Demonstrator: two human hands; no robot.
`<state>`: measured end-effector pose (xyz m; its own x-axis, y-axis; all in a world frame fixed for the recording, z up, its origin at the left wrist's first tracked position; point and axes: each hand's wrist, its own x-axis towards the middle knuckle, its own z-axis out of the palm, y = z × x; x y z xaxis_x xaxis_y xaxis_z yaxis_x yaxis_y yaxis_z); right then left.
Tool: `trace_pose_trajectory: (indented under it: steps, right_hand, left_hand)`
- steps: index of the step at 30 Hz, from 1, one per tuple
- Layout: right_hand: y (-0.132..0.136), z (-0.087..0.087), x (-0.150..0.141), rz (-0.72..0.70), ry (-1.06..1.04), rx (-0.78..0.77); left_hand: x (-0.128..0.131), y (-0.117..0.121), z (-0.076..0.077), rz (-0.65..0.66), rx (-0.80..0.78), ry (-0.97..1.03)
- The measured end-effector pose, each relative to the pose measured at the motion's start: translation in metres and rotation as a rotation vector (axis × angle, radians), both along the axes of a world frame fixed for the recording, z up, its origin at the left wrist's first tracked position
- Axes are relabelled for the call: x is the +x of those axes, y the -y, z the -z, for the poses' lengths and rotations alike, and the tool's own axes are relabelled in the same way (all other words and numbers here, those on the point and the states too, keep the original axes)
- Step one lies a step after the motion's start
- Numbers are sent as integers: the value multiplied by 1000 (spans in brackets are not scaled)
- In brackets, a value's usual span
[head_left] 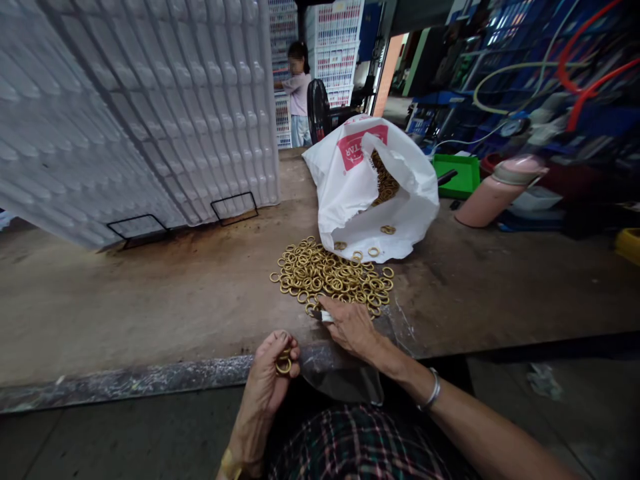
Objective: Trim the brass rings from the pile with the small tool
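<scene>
My left hand (277, 363) is closed around a few brass-coloured rings (283, 366) just over the table's front edge. To its right, my right hand (353, 327) reaches to the near side of a loose pile of similar rings (333, 270), fingertips touching it. A small dark-tipped piece with a white wrap (324, 316) sticks out from under its fingers; I cannot make out its exact kind. Behind the pile lies a torn white sack (345, 193), its open side facing me, with more rings inside and several at its lip.
Tall stacks of clear plastic trays (200, 100) stand at left against black wire supports (235, 208). At right are a pink bottle (487, 197) and a green tray (457, 175). A person (300, 93) stands beyond the wooden table (200, 293), near white crates (334, 63).
</scene>
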<state>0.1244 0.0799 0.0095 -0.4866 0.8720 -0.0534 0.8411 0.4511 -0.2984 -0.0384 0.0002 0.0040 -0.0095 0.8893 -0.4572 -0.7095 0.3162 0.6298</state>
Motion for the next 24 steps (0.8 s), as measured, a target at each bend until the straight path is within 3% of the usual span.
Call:
trace_pose_trajectory:
  steps: [15,24]
  right_hand:
    - [3,1,-2,-7,16,-10]
    - [-6,8,3,71,-60,56]
  left_hand:
    - [1,-2,-4,10,-28,-18]
    - [1,-1,-2,34,-5,-19]
